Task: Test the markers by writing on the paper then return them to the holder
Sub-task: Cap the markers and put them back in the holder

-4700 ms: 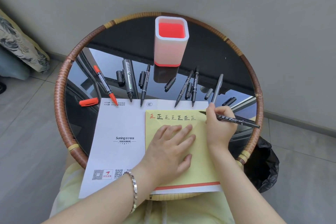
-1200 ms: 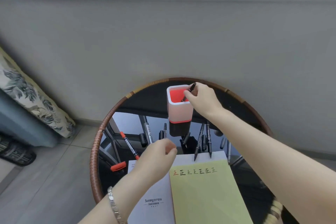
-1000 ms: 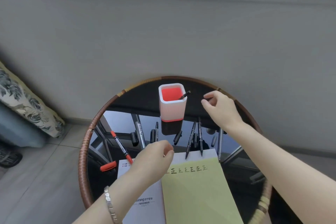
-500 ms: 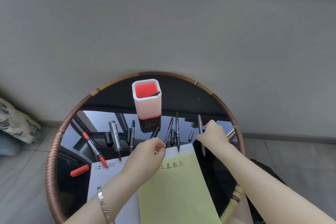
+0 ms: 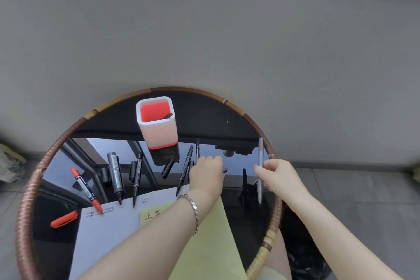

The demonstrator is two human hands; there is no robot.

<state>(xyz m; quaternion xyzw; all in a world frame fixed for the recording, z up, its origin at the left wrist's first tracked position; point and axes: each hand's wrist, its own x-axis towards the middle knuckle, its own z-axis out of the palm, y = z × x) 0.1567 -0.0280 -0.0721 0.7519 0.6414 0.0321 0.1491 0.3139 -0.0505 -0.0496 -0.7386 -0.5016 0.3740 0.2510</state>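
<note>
**A:** Where is the marker being handled?

**B:** The right hand [image 5: 278, 180] pinches a grey marker [image 5: 260, 166] by its middle, close to the right edge of the round glass table [image 5: 261, 134]. Its long axis runs almost straight from the near edge toward the far edge, and it looks raised off the glass, though I cannot be sure. I cannot tell which end carries the tip.

**A:** And the other hand?

**B:** The left hand [image 5: 208, 171] is curled near the middle of the table, over some black markers [image 5: 185, 173] and a small dark cap [image 5: 225, 170]. Whether it grips anything, I cannot tell; the fingers are hidden.

**A:** What could go wrong?

**B:** The grey marker sits just beside the woven rim [image 5: 271, 150]. A loose pinch could drop it over the right edge to the floor. The glass is smooth, so a marker nudged by the left wrist could roll.

**A:** The paper?

**B:** The yellow sheet [image 5: 211, 241] lies at the near edge under the left forearm, partly over a white sheet [image 5: 106, 229]. If the arm drags, it may shift.

**A:** And the holder?

**B:** The white holder [image 5: 158, 129] with the red inside stands upright near the far edge, with one dark marker [image 5: 167, 116] in it already. A red marker [image 5: 85, 190] and its cap [image 5: 64, 219] lie toward the left edge; open tips there may dry or stain.
</note>
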